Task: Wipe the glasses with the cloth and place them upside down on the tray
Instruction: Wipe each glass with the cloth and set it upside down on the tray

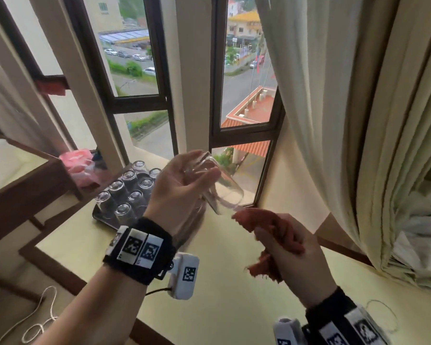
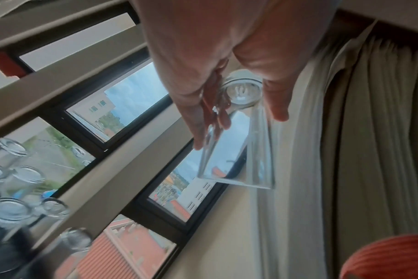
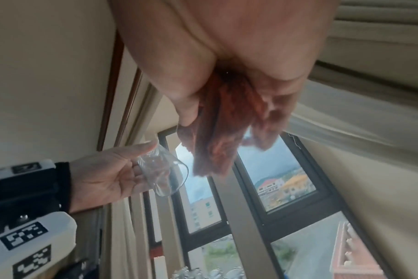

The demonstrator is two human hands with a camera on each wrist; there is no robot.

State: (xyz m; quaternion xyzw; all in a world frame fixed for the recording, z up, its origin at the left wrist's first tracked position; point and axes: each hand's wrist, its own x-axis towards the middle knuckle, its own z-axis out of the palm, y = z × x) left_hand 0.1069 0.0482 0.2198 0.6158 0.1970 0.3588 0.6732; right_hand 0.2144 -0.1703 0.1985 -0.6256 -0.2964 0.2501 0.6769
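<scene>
Surface: pale yellow table (image 1: pixel 224 290) fills the lower middle of the head view, edged in dark wood, running up to the window.
Right hand: the right hand (image 1: pixel 291 252) sits at lower right of centre in the head view, fingers curled tight round a bunched rust-orange cloth (image 1: pixel 271 230); one end of the cloth pokes out toward the glass, the other hangs below the fist. In the right wrist view the cloth (image 3: pixel 217 136) dangles from the thumb and fingers.
Left hand: the left hand (image 1: pixel 182 185), at frame centre, grips a clear glass (image 1: pixel 219 185) near its base, thumb on one side and fingers on the other.
Glass: held in the air above the table, tilted, its open mouth pointing down and right toward the cloth; the cloth's tip lies just at the rim. Whether they touch cannot be told. The left wrist view shows the glass (image 2: pixel 239 147) base-up between the fingers.
Wrists: black bands with printed square markers on both wrists, each with a white camera block.
Tray: a dark tray (image 1: pixel 102 217) lies left of centre on the table, beyond the left wrist, carrying a cluster of upturned glasses (image 1: pixel 130 188) standing close together.
Left side: a pink packet (image 1: pixel 82 165) rests behind the tray, beside a dark wooden frame.
Cord: white cord (image 1: pixel 38 317) coiled at lower left.
Background: dark-framed window (image 1: pixel 192 100) with street and rooftops outside; cream curtain (image 1: pixel 346 120) hangs at right.
</scene>
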